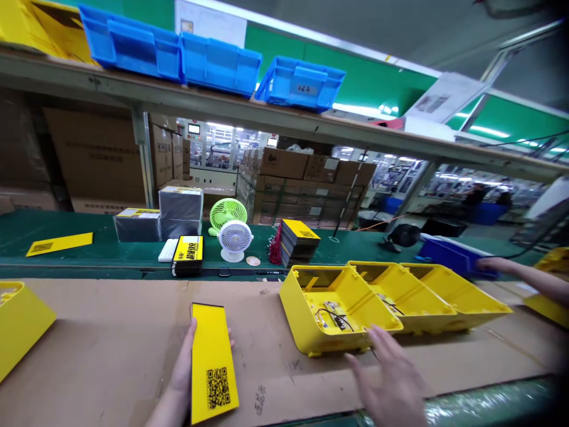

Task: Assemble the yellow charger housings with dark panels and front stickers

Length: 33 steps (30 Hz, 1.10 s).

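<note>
My left hand [183, 362] holds a flat yellow panel [212, 350] upright over the cardboard, its thumb on the left edge and fingertips showing at the right. A QR code is printed near the panel's lower end. Fingers apart, my right hand [386, 379] is at the near side of an open yellow housing [296, 320] and holds nothing; whether it touches the wall I cannot tell. Wires and small parts lie inside this housing. Two more yellow housings [418, 296] [466, 290] stand to its right in a row.
Behind stand a white fan [235, 238], a green fan [227, 213], a stack of yellow-topped panels [300, 243] and boxes [181, 213]. Another yellow housing [26, 326] is at left. At right, another person's hand [493, 264] touches a blue bin [457, 258].
</note>
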{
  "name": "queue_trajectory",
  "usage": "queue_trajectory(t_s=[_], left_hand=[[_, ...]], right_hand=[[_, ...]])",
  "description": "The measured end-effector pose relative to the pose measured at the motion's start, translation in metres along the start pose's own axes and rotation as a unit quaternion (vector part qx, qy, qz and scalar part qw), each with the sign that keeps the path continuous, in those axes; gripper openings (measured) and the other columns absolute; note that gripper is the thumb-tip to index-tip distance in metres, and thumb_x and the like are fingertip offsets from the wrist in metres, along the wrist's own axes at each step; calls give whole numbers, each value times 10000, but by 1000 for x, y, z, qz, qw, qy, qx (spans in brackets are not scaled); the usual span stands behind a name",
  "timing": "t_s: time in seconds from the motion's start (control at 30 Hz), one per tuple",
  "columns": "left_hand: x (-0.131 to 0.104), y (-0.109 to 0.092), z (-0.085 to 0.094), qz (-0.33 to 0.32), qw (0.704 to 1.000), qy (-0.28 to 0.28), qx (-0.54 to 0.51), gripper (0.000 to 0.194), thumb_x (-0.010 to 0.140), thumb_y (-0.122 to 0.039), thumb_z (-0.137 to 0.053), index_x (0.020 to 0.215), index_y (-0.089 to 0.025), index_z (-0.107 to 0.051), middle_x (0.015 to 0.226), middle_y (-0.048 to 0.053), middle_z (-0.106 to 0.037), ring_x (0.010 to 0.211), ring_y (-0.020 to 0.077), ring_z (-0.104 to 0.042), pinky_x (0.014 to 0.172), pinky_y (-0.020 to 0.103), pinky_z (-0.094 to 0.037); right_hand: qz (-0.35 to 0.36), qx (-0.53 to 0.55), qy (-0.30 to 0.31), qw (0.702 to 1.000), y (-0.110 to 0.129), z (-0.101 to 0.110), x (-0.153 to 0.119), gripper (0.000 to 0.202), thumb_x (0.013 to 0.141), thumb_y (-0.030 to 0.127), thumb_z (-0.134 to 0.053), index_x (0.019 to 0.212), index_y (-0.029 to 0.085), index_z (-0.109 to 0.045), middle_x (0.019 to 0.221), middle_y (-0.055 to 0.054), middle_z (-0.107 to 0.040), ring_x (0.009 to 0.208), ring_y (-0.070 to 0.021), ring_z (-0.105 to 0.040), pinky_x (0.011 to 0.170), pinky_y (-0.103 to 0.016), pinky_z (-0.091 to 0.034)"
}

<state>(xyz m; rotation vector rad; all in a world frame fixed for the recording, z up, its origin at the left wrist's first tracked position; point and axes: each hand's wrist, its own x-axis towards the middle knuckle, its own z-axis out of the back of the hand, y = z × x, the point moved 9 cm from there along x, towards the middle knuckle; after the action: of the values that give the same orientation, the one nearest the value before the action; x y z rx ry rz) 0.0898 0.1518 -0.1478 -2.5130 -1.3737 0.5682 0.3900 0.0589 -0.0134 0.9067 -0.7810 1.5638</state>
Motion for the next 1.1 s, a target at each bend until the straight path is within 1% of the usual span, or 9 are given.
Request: queue_trajectory(t_s=[0.1, 0.2, 0.4, 0.5, 0.6, 0.73, 0.83, 0.97, 1.1], left_hand=[[-4, 1, 0, 6, 1000, -18, 7, 686, 743, -594, -478, 1209, -91, -483, 1086, 190, -629, 966, 330, -610, 866, 448, -430], [-4, 2, 2, 9, 1000, -21, 11, 684, 746, -578, -488, 1232, -98, -460, 1116, 194, -615, 983, 336, -603, 879, 467, -420], [-1, 4, 5, 18, 1000, -10, 18, 711, 769, -563, -469, 1283, -78, -392, 1164, 209, -583, 1027, 338, -581, 912, 462, -402], [-4, 2, 5, 9, 999, -34, 29, 699, 767, -526, -505, 1309, -105, -366, 1116, 187, -620, 1000, 329, -599, 893, 453, -420], [-9, 3, 10, 23, 996, -80, 44, 697, 742, -507, -552, 1313, -149, -377, 1074, 168, -650, 952, 337, -623, 837, 458, -456], [-14, 5, 16, 38, 992, -111, 45, 716, 714, -510, -579, 1319, -183, -379, 1054, 172, -660, 876, 363, -645, 794, 495, -467], [-13, 4, 15, 33, 992, -106, 66, 748, 708, -537, -573, 1325, -170, -362, 1034, 189, -663, 834, 375, -652, 756, 503, -469], [-9, 2, 3, 24, 996, -57, 65, 771, 732, -567, -522, 1323, -108, -337, 1016, 205, -661, 869, 375, -639, 782, 493, -451], [-5, 1, 2, 7, 997, -42, 57, 738, 745, -574, -494, 1282, -80, -381, 1034, 209, -648, 899, 361, -630, 832, 480, -428]], right_hand=[[29, -42, 64, 997, 38, -49, 8, 655, 749, 404, -608, 1310, 160, -374, 1222, -133, -512, 1104, -306, -476, 1004, -508, -270], [28, -83, 54, 995, 45, -73, 8, 528, 767, 355, -602, 1243, 171, -466, 1010, -93, -615, 916, -249, -552, 989, -494, -279], [70, -93, 50, 992, 35, -72, 2, 493, 760, 331, -624, 1217, 190, -505, 868, -52, -637, 802, -205, -545, 934, -433, -319], [67, -110, 68, 989, 27, -71, 5, 472, 781, 329, -597, 1223, 192, -506, 863, -58, -637, 817, -214, -545, 923, -422, -313], [65, -128, 78, 987, 11, -69, 6, 459, 797, 326, -575, 1228, 183, -506, 847, -64, -635, 813, -210, -547, 925, -405, -307], [73, -155, 91, 981, -30, -64, 2, 506, 797, 347, -572, 1260, 170, -471, 848, -67, -631, 823, -213, -543, 924, -392, -305], [71, -179, 104, 976, -72, -63, -2, 560, 793, 363, -568, 1296, 166, -423, 873, -76, -628, 847, -223, -542, 928, -393, -304], [27, -191, 101, 976, -120, -62, -2, 642, 787, 442, -545, 1318, 125, -373, 921, -109, -618, 866, -239, -546, 936, -412, -315], [-53, -189, 66, 978, -121, -55, 5, 779, 775, 552, -478, 1337, 41, -302, 1026, -194, -577, 964, -315, -522, 939, -499, -309]])
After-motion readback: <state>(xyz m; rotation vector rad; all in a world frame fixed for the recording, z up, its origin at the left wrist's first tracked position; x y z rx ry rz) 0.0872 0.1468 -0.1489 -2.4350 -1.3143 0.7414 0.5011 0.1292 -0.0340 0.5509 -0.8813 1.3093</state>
